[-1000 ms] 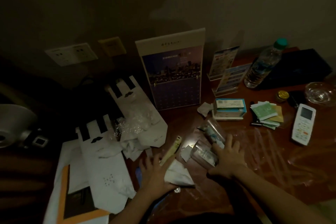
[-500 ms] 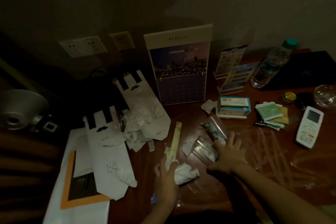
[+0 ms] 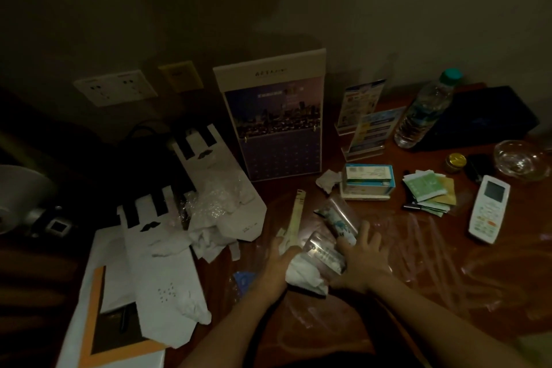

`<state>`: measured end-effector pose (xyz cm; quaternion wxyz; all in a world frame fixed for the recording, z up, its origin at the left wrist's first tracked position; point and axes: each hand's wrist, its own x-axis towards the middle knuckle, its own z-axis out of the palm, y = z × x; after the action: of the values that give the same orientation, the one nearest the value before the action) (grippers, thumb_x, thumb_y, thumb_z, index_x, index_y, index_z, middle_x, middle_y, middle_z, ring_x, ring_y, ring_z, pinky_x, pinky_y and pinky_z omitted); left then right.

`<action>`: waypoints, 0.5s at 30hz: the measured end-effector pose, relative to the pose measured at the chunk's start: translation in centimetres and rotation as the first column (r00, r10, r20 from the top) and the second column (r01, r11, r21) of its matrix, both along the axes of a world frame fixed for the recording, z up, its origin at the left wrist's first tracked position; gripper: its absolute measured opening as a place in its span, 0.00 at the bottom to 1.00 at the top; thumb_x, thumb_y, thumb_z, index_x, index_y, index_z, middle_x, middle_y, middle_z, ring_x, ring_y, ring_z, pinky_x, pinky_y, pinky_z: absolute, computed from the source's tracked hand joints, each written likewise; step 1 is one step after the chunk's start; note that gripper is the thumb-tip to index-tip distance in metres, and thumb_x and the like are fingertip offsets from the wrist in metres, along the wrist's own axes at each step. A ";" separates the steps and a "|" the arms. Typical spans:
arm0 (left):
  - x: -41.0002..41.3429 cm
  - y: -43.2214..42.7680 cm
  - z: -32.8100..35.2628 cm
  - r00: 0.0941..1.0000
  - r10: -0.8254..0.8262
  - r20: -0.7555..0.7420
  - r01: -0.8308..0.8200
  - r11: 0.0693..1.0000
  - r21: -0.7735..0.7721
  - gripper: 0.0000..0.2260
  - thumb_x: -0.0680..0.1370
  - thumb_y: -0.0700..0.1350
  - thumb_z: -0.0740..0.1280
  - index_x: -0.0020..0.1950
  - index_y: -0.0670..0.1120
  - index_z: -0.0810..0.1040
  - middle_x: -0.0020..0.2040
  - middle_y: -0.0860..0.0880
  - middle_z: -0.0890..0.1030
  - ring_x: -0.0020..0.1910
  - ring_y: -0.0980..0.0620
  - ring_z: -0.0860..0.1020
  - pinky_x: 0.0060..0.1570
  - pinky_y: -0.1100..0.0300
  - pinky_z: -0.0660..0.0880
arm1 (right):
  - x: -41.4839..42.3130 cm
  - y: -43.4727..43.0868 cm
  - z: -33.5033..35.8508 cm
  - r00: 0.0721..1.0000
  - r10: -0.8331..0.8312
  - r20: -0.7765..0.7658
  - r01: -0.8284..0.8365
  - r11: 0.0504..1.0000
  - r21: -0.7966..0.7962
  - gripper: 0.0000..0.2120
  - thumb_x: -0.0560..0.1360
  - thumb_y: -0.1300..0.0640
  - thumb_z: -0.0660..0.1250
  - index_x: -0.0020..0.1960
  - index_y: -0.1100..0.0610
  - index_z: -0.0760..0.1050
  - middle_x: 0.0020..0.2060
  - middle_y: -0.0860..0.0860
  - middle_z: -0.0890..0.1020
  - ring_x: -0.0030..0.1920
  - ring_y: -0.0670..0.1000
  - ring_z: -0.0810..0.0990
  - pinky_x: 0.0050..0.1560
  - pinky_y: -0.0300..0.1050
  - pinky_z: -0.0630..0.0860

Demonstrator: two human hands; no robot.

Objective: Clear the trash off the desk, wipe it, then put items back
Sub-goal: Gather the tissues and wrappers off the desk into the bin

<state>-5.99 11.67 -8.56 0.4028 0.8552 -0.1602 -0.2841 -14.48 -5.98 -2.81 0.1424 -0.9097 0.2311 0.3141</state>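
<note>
On the dark wooden desk (image 3: pixel 277 188), my left hand (image 3: pixel 276 261) grips a long pale wrapper strip (image 3: pixel 297 215) that sticks up and away from it. The same hand lies against a crumpled white tissue (image 3: pixel 301 273). My right hand (image 3: pixel 363 260) rests with spread fingers on two clear plastic-wrapped cups (image 3: pixel 324 252) lying on their sides. The tissue sits between both hands. Another crumpled tissue (image 3: pixel 328 181) lies farther back.
White paper bags (image 3: pixel 161 263) with crumpled plastic and tissue lie at left. A calendar (image 3: pixel 277 122), sign holders (image 3: pixel 364 122), water bottle (image 3: pixel 424 110), small boxes (image 3: pixel 369 181), sachets (image 3: pixel 427 191), remote (image 3: pixel 488 209) and glass ashtray (image 3: pixel 519 158) stand behind and to the right.
My left hand picked up the wrapper strip and moved right, pushing the tissue against the cups. My right hand stayed on the cups.
</note>
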 end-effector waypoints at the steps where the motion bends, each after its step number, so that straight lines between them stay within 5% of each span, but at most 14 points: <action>1: 0.0 0.0 -0.2 1.000 0.010 0.016 -0.010 0.999 0.031 0.15 0.73 0.51 0.70 0.58 0.55 0.73 0.55 0.45 0.79 0.52 0.49 0.80 0.54 0.53 0.77 | 0.0 -0.1 0.0 1.000 0.000 0.000 0.000 1.000 0.006 0.46 0.61 0.27 0.66 0.72 0.46 0.55 0.73 0.65 0.38 0.72 0.70 0.46 0.69 0.65 0.55; 4: 0.1 -0.1 -0.7 0.996 0.035 0.077 -0.041 0.997 0.071 0.15 0.69 0.53 0.67 0.55 0.56 0.73 0.52 0.49 0.80 0.50 0.52 0.79 0.49 0.59 0.76 | 0.1 -0.2 0.0 1.000 0.010 -0.003 -0.010 1.000 0.000 0.47 0.60 0.31 0.70 0.72 0.45 0.55 0.73 0.64 0.38 0.72 0.70 0.45 0.69 0.66 0.54; 7: 0.0 -0.3 -1.0 0.995 0.014 0.094 -0.021 0.997 0.076 0.13 0.76 0.49 0.67 0.58 0.49 0.73 0.51 0.48 0.79 0.49 0.52 0.78 0.47 0.61 0.74 | 0.1 -0.4 -0.1 1.000 0.003 -0.007 -0.003 1.000 -0.001 0.47 0.60 0.33 0.70 0.72 0.45 0.54 0.74 0.64 0.37 0.72 0.70 0.44 0.69 0.66 0.53; 10: 0.0 0.1 -1.5 0.992 -0.038 0.121 0.023 0.992 0.125 0.09 0.76 0.51 0.65 0.48 0.45 0.74 0.44 0.45 0.79 0.43 0.52 0.77 0.45 0.61 0.74 | -0.2 -0.4 -0.2 1.000 0.004 -0.007 -0.004 1.000 -0.007 0.46 0.59 0.34 0.70 0.72 0.44 0.55 0.74 0.63 0.38 0.72 0.70 0.45 0.69 0.66 0.54; 15: 1.4 1.4 -0.4 0.974 -0.038 0.225 0.002 0.987 0.161 0.06 0.81 0.39 0.60 0.50 0.42 0.76 0.45 0.50 0.77 0.46 0.52 0.76 0.43 0.71 0.71 | 0.2 -0.5 -0.2 1.000 0.003 0.017 -0.003 1.000 -0.008 0.44 0.59 0.34 0.70 0.70 0.44 0.57 0.73 0.63 0.39 0.72 0.69 0.46 0.69 0.65 0.56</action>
<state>-4.56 13.10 -8.92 0.3089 0.9100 -0.1905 -0.2005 -14.31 -6.51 -3.05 0.1402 -0.9133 0.2298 0.3056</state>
